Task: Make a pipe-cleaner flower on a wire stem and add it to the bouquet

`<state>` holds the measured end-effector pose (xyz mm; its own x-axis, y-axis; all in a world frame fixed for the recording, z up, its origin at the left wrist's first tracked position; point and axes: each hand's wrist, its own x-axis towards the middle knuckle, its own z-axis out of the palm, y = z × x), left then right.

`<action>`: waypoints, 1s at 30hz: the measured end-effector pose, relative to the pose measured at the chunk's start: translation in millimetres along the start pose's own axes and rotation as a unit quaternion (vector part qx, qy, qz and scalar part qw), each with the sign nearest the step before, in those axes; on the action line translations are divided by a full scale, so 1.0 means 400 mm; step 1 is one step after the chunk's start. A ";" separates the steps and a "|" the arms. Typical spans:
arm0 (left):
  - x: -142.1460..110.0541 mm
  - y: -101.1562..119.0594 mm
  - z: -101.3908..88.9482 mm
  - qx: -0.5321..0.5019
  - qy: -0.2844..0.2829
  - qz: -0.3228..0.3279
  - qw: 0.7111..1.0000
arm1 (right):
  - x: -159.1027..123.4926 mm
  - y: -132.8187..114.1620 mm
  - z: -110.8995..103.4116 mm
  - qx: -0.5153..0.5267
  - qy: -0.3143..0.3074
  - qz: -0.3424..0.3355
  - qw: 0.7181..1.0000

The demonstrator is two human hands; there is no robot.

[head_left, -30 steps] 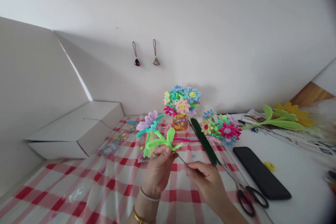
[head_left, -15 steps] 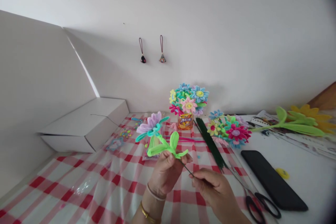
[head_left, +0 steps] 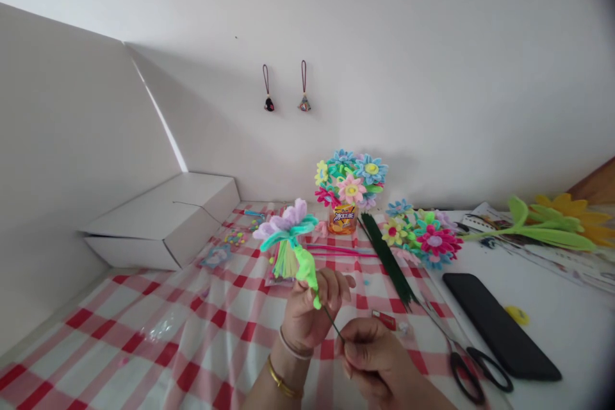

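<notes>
A pipe-cleaner flower (head_left: 291, 221) with lilac petals, teal sepals and bright green leaves is held up over the checked cloth. My left hand (head_left: 312, 307) pinches its stem at the green leaves, with the other fingers curled. Lower down, my right hand (head_left: 372, 355) grips the thin dark wire end of the stem between thumb and forefinger. Behind the flower lies a bag of pale green and yellow pipe cleaners (head_left: 284, 262), partly covered by it. A small red item (head_left: 384, 319) lies just beyond my right hand.
A bundle of dark green stems (head_left: 387, 259) and scissors (head_left: 464, 359) lie at the right, beside a black phone (head_left: 500, 327). Pipe-cleaner flowers fill an orange container (head_left: 343, 220) by the wall; more flowers (head_left: 432, 240) lie nearby. A white box (head_left: 163, 218) stands left.
The flower has turned about its stem, so its leaves now overlap in a narrow bunch. My right hand has moved slightly down and left with the stem's end, uncovering the small red item.
</notes>
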<state>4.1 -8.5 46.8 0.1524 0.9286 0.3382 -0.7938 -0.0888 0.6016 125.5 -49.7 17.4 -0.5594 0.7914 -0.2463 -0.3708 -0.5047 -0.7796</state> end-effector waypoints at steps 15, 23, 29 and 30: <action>0.020 0.039 -0.021 0.108 0.010 -0.028 0.994 | 0.014 -0.013 -0.018 -0.275 0.191 -0.293 0.896; 0.022 0.037 -0.047 0.227 -0.015 0.050 0.972 | 0.001 -0.024 -0.003 -0.069 0.077 -0.107 0.989; 0.016 0.045 -0.050 0.317 -0.032 0.068 0.945 | -0.007 -0.034 -0.007 -0.032 0.017 -0.066 0.997; 0.017 0.037 -0.048 0.317 -0.020 0.082 0.945 | -0.006 -0.034 -0.007 -0.045 0.028 -0.084 0.995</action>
<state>-17.8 3.3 44.1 0.0912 0.8704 0.4838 -0.2994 -0.4393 0.8470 133.9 -43.7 26.8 -0.4514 0.8815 -0.1385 -0.3856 -0.3327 -0.8606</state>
